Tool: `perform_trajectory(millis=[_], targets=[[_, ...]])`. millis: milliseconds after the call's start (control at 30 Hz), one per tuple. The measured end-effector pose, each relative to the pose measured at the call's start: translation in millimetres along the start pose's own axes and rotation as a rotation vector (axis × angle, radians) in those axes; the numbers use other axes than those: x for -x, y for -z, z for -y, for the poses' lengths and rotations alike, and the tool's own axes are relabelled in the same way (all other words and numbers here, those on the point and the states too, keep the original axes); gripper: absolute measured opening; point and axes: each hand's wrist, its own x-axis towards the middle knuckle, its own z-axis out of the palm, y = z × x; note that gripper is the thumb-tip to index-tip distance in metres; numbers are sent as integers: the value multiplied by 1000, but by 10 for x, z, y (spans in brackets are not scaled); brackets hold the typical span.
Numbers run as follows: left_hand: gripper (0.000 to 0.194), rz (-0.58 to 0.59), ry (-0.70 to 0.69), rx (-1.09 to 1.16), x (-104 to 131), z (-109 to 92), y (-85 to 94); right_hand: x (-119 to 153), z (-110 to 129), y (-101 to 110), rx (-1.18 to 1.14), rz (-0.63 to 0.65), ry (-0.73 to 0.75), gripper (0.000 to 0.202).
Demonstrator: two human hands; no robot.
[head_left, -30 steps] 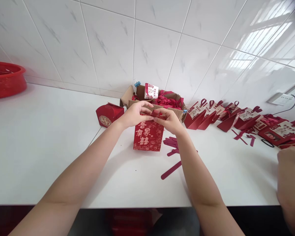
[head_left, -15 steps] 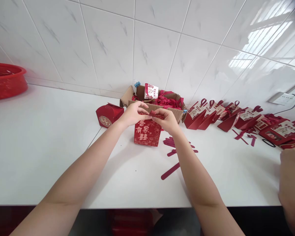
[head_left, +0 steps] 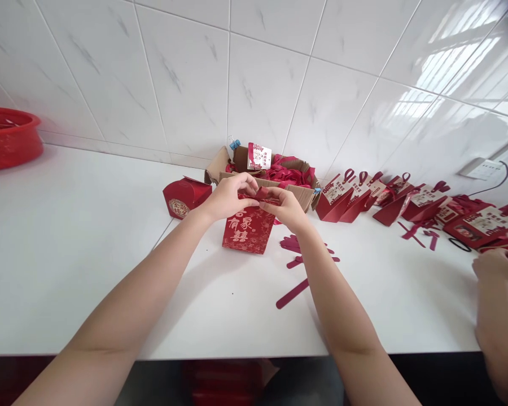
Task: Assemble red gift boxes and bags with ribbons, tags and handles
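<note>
"Head camera, looking down: what are your hands doing?"

"My left hand (head_left: 237,194) and right hand (head_left: 284,208) are drawn in close together, thumbs and fingers narrowed on the top edge of a red printed box (head_left: 246,231). It leans a little, in front of the open carton (head_left: 273,185). I can't tell whether its base touches the white table (head_left: 88,254)."

"What's in the carton?"

"Dark red ribbons (head_left: 294,172), with a printed card (head_left: 259,157) standing by them and a blue clip (head_left: 234,144) at a back corner."

"And around you?"

"A second red box (head_left: 184,198) sits just left of the carton. Near my right forearm, flat dark red strips (head_left: 292,293) lie on the table. Farther right runs a row of red boxes with tags and loops (head_left: 334,200), and at that edge is another person's hand (head_left: 497,265). A red basin (head_left: 12,146) stands far left, well apart."
</note>
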Motion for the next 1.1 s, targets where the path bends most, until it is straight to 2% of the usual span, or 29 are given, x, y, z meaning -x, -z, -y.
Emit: perform_trajectory(millis=[267,567,867,1100], targets=[[33,0,39,-31,-17,43,25,16,62,-24,181,-29,-42,16],[35,105,2,-9,-22,113,83,27,83,-33,167,-43,-34,16],[30,100,-37,-31,-23,149,86,33,79,-25,117,-5,-13,19],[33,73,-60,-63,-8,92,59,15,65,-44,147,-76,-15,20]])
